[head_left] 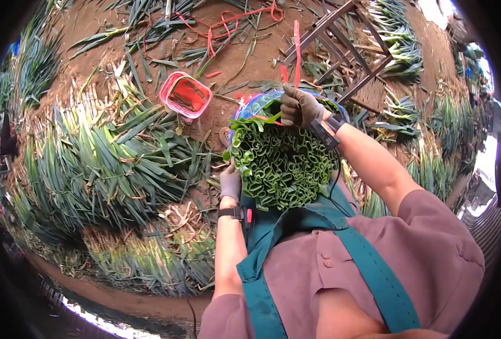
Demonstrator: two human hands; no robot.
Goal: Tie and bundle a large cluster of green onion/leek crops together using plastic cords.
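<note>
A thick bundle of leeks (287, 164) stands upright in front of my apron, its cut green leaf ends facing up. My left hand (230, 183), in a grey glove, grips the bundle's left side; some fingers are hidden against the leaves. At the bundle's far edge my gloved right hand (301, 107) is closed in a fist around a red plastic strap (297, 53). One stretch of the strap crosses the leaf tops toward this fist. Behind the bundle shows the rim of a blue translucent plastic wrap or container (256, 103).
A red-and-white plastic basket (186, 95) sits on the dirt floor beyond my left hand. Large leek piles (103, 158) lie to the left, more (394, 39) at the right. An overturned wooden stool or frame (346, 53) lies far right. Loose red strap (222, 25) trails across the ground.
</note>
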